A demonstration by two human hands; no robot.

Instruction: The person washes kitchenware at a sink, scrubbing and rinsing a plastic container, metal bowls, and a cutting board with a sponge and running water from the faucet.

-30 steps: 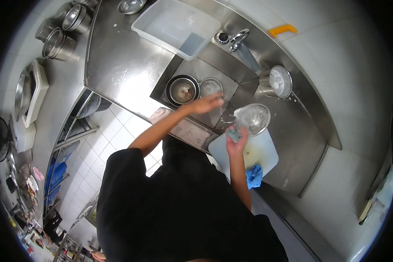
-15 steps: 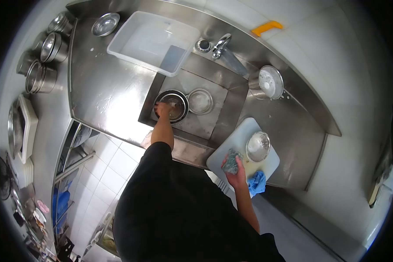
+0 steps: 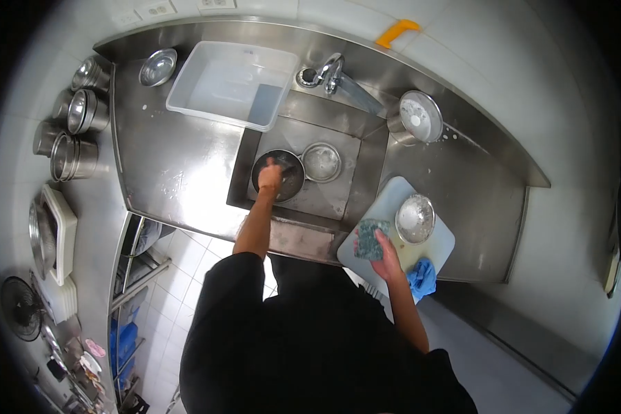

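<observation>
In the head view my left hand [image 3: 270, 178] is over a dark round pan [image 3: 291, 190] in the sink, its fingers curled together. What they hold, if anything, is hard to make out. Beside the pan, a round metal bowl [image 3: 321, 162] rests on the sink floor. My right hand [image 3: 388, 261] grips a greenish scouring sponge [image 3: 371, 239] above the near-left part of a white cutting board [image 3: 393, 193]. On that board, just right of the sponge, stands a metal bowl [image 3: 415, 219] with whitish suds in it. A crumpled blue cloth [image 3: 422, 277] lies near the right wrist.
A clear plastic tub [image 3: 228, 83] straddles the sink's far-left corner. The faucet [image 3: 332, 72] rises behind the sink [image 3: 369, 165]. A metal pot [image 3: 403, 124] with foam stands far right, a metal bowl [image 3: 158, 67] far left. Stacked metal containers [image 3: 76, 155] line the left side.
My left hand has shifted from the pan's left rim to over its middle, with fingers curled. The sponge in my right hand now shows its flat face. The whole view has turned slightly.
</observation>
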